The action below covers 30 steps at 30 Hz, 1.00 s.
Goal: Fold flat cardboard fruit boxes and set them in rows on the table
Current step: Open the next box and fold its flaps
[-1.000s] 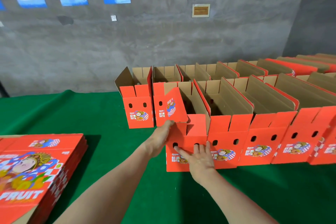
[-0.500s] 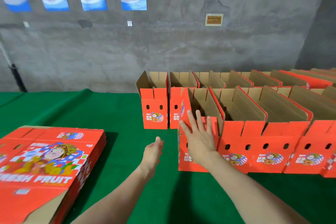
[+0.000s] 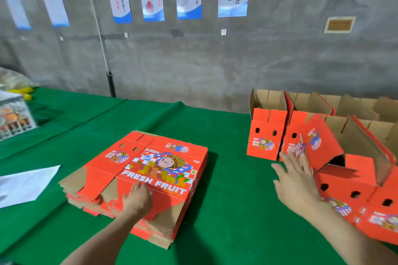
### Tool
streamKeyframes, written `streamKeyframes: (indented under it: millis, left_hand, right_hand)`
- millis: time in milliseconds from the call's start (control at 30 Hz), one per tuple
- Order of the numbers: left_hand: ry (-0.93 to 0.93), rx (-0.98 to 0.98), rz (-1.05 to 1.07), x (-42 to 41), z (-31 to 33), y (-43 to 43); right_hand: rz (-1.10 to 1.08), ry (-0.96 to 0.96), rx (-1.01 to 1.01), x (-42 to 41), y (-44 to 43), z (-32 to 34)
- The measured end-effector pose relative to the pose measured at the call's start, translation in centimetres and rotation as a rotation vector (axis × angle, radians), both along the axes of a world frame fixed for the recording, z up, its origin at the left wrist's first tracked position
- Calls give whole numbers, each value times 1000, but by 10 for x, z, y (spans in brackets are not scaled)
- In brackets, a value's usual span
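Folded fruit boxes [image 3: 267,133] stood in two rows at the right of the green surface [image 3: 226,200]. A thick stack of flat boxes [image 3: 163,170] awaited folding (much left). The left hand [image 3: 137,197] lay on the stack, grip unclear. The right hand [image 3: 295,180] was spread by the nearest box [image 3: 344,180].

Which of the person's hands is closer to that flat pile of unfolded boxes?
Left. The left hand rests on the flat pile's near edge; the right hand is well off to its right, by the folded boxes.
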<state>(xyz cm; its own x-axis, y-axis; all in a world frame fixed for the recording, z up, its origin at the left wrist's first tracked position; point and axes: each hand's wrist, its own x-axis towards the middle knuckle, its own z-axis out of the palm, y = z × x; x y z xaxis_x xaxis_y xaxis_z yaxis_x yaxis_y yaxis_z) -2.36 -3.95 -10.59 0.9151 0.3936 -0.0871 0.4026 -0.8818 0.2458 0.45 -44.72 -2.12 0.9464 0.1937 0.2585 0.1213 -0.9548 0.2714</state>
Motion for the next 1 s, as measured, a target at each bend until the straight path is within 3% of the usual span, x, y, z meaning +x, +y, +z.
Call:
streamKeyframes:
  millis: [167, 267, 367, 467, 567, 733, 867, 933, 1000]
  left_hand:
    - [79, 71, -218, -5, -30, 36]
    - [-110, 47, -362, -29, -37, 24]
    - [-372, -85, -525, -50, -38, 14]
    - [-393, -209, -432, -58, -26, 13]
    - [-434, -270, -393, -54, 0, 22]
    - [-447, -266, -550, -47, 83, 26]
    - [-490, -110, -737, -49, 147, 3]
    - [-466, -66, -891, -57, 178, -18]
    - [-427, 63, -1032, -63, 205, -40]
  right_hand:
    - [66, 184, 257, -32, 71, -40]
    - [43, 362, 496, -47, 113, -70]
    - [-143, 607, 832, -52, 155, -94]
    - [-410, 744, 1349, -52, 182, -101]
    - [-527, 685, 1612, -46, 189, -91]
    - [-492, 506, 1481, -27, 150, -21]
    - [-587, 492, 1417, -37, 86, 36]
    - [-625, 480, 1584, -54, 53, 49]
    - [-588, 443, 1961, -70, 24, 55]
